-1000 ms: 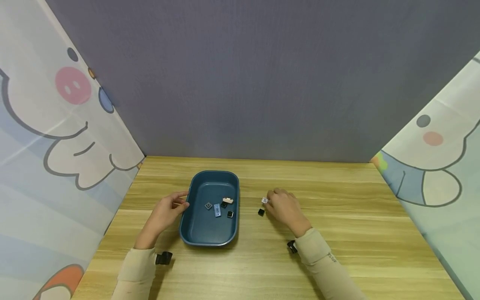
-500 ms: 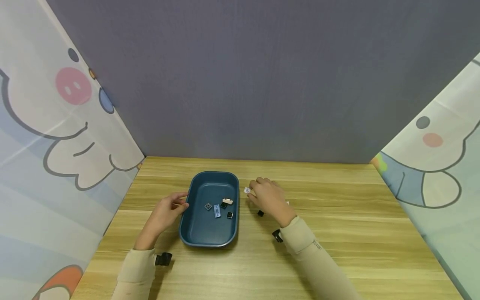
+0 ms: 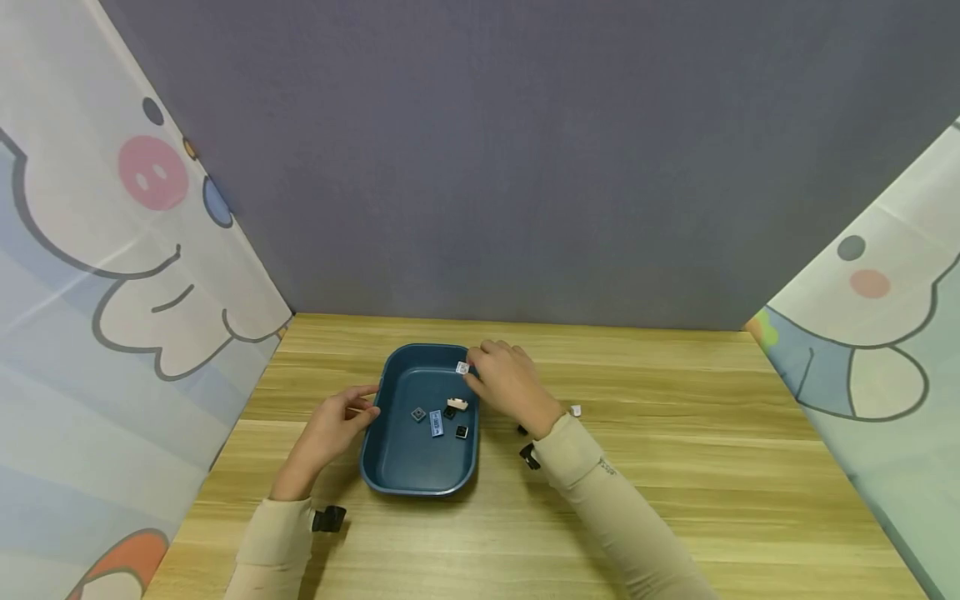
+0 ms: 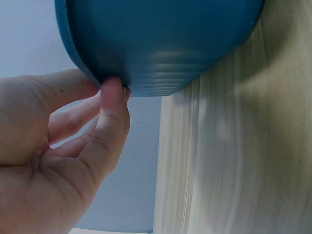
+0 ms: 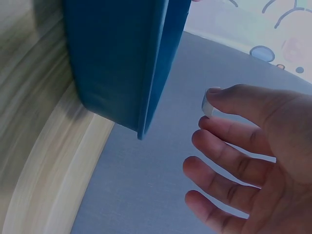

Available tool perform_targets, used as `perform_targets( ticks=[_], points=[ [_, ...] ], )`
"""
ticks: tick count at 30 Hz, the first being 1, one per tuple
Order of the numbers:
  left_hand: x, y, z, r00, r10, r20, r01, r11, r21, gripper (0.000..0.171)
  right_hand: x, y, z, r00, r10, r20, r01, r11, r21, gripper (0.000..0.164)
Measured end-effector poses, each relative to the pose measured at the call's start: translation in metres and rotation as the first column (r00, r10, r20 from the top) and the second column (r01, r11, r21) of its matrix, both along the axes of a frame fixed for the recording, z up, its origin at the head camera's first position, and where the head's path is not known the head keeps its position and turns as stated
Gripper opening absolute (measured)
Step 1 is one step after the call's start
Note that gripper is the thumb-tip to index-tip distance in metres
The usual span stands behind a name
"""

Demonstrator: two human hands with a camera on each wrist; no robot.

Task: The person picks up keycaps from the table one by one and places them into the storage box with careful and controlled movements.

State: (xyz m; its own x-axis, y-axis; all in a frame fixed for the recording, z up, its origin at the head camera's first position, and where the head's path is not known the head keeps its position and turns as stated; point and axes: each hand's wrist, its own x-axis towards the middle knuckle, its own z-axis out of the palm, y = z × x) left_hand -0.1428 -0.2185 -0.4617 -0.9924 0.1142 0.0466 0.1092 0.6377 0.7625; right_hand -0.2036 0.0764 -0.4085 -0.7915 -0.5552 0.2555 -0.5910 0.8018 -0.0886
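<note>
In the head view a dark blue tray [image 3: 420, 468] stands on the table. My left hand [image 3: 336, 427] pinches its left rim between thumb and fingers; the left wrist view shows the fingertips [image 4: 113, 87] against the outer wall. My right hand [image 3: 512, 383] holds a small white square keycap [image 3: 462, 367] over the tray's far right corner. In the right wrist view, thumb and forefinger pinch this keycap [image 5: 207, 104], above the rim. Several keycaps lie inside the tray: a grey one [image 3: 417, 414], a long blue one [image 3: 437, 423], a cream one [image 3: 457, 404] and black ones [image 3: 461, 432].
Right of the tray, a white keycap [image 3: 576, 411] lies on the wooden table [image 3: 712, 467]. Near it, a black keycap [image 3: 522, 430] is partly hidden by the right wrist. A grey panel [image 3: 510, 167] closes off the back, and printed cloth [image 3: 52, 333] hangs at both sides.
My right hand has carried the white keycap left from the table to above the tray, uncovering another white keycap on the table. The left hand keeps its place on the rim.
</note>
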Motion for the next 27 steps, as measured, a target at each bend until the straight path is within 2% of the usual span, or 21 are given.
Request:
perform_targets(
  ticks=[6,14,21,27],
  points=[
    [0.0,0.001,0.0,1.0,-0.005,-0.005,0.005,1.0,-0.004,0.039,-0.001,-0.001,-0.001,1.0,-0.005,-0.003,0.005,1.0,-0.008,0.028],
    [0.0,0.0,0.001,1.0,0.003,0.006,-0.003,1.0,-0.005,0.04,0.001,0.01,0.003,0.999,0.007,-0.052,-0.009,0.999,-0.034,0.025],
    [-0.001,-0.001,0.002,1.0,0.0,0.003,0.001,1.0,-0.012,0.04,0.011,0.032,0.005,0.999,-0.021,-0.039,0.018,0.998,-0.053,0.022],
    [-0.001,-0.001,0.002,1.0,-0.001,0.011,0.001,1.0,-0.011,0.04,0.022,0.056,0.002,0.997,-0.04,-0.067,0.037,0.998,-0.052,0.021]
  ],
)
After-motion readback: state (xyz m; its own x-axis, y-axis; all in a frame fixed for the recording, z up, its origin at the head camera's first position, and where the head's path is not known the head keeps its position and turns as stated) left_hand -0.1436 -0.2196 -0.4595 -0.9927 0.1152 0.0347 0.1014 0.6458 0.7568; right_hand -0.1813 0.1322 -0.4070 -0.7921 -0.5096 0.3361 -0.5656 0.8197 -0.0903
